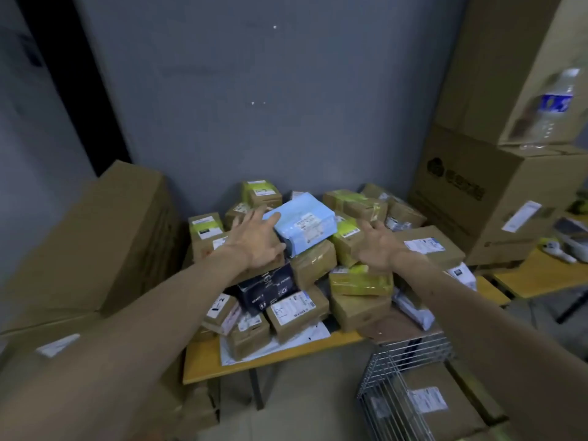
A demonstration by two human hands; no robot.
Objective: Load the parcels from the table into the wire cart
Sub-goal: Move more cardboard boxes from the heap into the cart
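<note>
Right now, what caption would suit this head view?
Left hand grips a light blue parcel atop the heaped table while the right hand hovers open; wire cart stands below.

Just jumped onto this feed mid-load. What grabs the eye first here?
A light blue parcel sits on top of the heap of brown and yellow-taped parcels on the table, at centre. The left hand holds its left end, and the right hand is spread open just to its right, not touching it. The wire cart stands at lower right by the table's near edge, with a brown parcel in it.
</note>
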